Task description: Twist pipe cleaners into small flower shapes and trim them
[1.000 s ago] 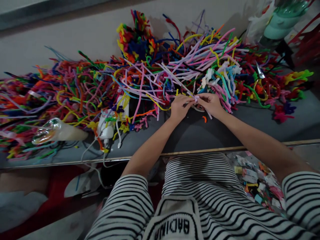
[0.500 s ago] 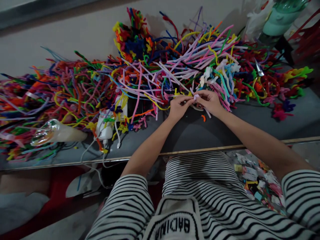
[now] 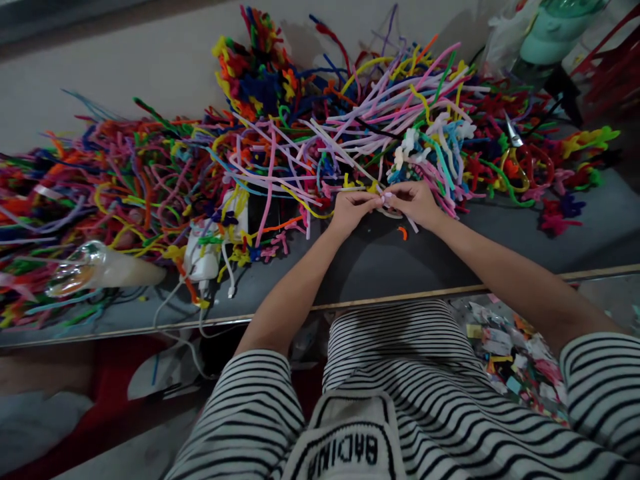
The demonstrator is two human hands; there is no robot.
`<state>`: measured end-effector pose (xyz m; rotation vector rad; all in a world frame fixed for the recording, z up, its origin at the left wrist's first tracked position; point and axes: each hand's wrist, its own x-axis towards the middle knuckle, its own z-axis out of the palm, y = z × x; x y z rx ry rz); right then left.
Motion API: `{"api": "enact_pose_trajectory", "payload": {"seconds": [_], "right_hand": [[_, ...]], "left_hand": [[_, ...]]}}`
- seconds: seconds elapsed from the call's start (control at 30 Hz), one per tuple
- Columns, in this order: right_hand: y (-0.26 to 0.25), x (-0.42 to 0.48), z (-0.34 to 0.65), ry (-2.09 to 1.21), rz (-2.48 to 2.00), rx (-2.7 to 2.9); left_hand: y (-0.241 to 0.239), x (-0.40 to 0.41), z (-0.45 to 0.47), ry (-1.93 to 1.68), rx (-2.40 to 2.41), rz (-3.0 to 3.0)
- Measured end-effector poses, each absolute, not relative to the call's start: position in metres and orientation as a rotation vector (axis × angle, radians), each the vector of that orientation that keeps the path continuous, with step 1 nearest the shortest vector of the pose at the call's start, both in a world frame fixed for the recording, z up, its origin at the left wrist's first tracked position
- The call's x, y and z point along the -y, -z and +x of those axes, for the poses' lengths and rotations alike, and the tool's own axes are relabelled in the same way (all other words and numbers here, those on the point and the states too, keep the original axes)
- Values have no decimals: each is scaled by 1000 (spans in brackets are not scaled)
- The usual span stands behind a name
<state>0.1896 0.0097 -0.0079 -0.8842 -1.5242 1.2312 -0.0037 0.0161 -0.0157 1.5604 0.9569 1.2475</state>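
Observation:
Between my fingertips is a small pale lilac pipe cleaner [image 3: 387, 198], bent into a compact shape. My left hand [image 3: 351, 211] pinches it from the left, thumb and forefinger together. From the other side my right hand [image 3: 416, 203] is closed on it too, fingers curled. The fingers partly cover its shape. Just behind the hands lies a heap of long lilac and pink pipe cleaners [image 3: 345, 123]. White and light blue twisted pieces [image 3: 413, 150] sit behind my right hand. A short orange scrap [image 3: 403, 233] lies on the dark tabletop [image 3: 370, 267] below.
Scissors with yellow and red handles [image 3: 517, 160] lie at the right in the pile. To the left are a white power strip [image 3: 203, 253] with cables and a glue-coloured bottle-like object [image 3: 125, 268]. A mint-green container [image 3: 555, 33] stands back right. Scraps [image 3: 510, 347] cover the floor.
The whole view has shifted slightly, so the table's contents appear a little further left. Both hands stay together on the lilac pipe cleaner, with only small finger movement.

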Motion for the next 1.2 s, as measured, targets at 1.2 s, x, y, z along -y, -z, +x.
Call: {"api": "enact_pose_trajectory", "payload": {"seconds": [1.2], "right_hand": [[15, -3, 182, -933, -1005, 1522]], "left_hand": [[12, 1, 5, -1311, -1147, 1906]]}}
